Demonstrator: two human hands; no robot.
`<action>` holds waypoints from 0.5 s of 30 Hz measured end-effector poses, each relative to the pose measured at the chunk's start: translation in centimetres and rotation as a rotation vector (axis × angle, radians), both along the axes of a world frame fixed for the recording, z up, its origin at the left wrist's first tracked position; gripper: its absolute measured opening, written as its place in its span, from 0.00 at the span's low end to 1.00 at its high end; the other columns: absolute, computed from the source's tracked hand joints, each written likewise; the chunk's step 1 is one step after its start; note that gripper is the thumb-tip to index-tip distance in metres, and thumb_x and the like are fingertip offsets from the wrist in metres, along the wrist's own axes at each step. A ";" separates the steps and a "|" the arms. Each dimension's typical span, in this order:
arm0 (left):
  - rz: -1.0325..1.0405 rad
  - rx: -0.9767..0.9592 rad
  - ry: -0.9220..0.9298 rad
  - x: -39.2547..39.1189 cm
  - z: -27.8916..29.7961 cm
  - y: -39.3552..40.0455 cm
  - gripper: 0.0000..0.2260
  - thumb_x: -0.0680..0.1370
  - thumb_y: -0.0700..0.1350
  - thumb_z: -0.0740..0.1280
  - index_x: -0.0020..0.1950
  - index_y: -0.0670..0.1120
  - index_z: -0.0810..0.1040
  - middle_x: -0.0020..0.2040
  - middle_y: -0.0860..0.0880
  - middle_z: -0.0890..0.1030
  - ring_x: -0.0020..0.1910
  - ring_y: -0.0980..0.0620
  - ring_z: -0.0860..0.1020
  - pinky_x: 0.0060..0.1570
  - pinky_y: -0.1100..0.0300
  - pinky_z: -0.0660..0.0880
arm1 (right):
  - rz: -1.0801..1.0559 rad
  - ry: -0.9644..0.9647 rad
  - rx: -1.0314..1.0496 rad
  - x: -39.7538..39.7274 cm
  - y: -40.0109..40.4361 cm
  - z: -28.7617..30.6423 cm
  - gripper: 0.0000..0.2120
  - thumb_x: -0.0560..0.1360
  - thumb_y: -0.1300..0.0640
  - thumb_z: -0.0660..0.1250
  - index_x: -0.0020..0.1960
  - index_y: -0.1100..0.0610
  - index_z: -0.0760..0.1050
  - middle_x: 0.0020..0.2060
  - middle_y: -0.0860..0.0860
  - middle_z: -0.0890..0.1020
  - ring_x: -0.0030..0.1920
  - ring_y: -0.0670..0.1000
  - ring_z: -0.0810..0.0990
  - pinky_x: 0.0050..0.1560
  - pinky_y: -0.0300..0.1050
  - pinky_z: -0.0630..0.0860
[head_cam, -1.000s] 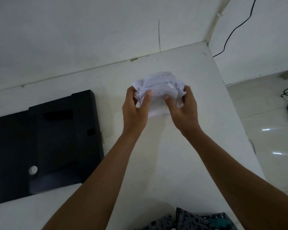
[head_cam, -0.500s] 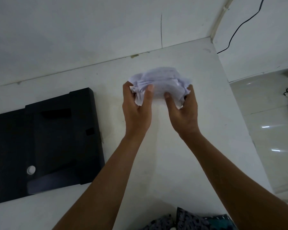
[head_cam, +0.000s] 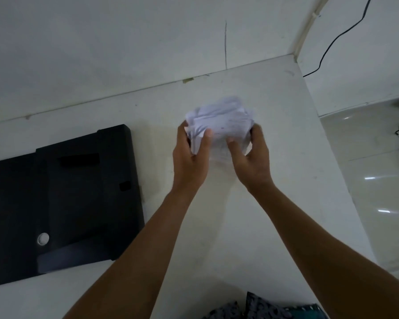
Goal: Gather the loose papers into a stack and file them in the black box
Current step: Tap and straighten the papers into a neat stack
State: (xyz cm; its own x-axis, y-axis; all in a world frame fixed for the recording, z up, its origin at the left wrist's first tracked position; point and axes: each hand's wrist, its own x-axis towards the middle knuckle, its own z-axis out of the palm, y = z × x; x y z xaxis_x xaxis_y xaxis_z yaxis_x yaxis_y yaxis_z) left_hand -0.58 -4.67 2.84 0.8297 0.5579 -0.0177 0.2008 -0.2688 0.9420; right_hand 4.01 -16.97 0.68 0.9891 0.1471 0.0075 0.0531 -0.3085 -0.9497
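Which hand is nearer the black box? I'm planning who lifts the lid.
The left hand; it grips the papers on the side facing the black box.

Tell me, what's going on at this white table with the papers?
A person is holding a crumpled bundle of white papers between both hands above a white table. The left hand grips the bundle's left side and the right hand its right side, thumbs pressed on top. A flat black file box lies shut on the table to the left, apart from the hands. The papers are not yet in it.
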 end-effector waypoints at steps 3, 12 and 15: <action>-0.005 0.037 -0.009 0.0 -0.5 0.0 0.14 0.83 0.46 0.62 0.69 0.47 0.69 0.55 0.62 0.77 0.54 0.68 0.77 0.50 0.71 0.74 | -0.021 -0.003 -0.020 0.4 0.0 -0.1 0.05 0.80 0.58 0.67 0.50 0.58 0.72 0.38 0.41 0.76 0.36 0.35 0.75 0.38 0.33 0.69; -0.080 0.051 -0.061 0.0 -1.4 0.0 0.20 0.83 0.47 0.63 0.73 0.42 0.66 0.68 0.47 0.76 0.67 0.53 0.75 0.65 0.50 0.74 | 0.014 -0.017 -0.096 -0.2 -1.1 -2.3 0.12 0.79 0.55 0.67 0.61 0.58 0.74 0.49 0.44 0.81 0.47 0.38 0.79 0.50 0.45 0.78; -0.032 0.057 -0.119 0.6 0.0 -0.1 0.17 0.84 0.41 0.60 0.73 0.41 0.66 0.66 0.47 0.77 0.62 0.55 0.78 0.59 0.60 0.78 | -0.048 -0.070 0.042 0.2 -0.5 -0.8 0.06 0.81 0.61 0.63 0.57 0.62 0.71 0.44 0.42 0.78 0.42 0.39 0.76 0.43 0.39 0.73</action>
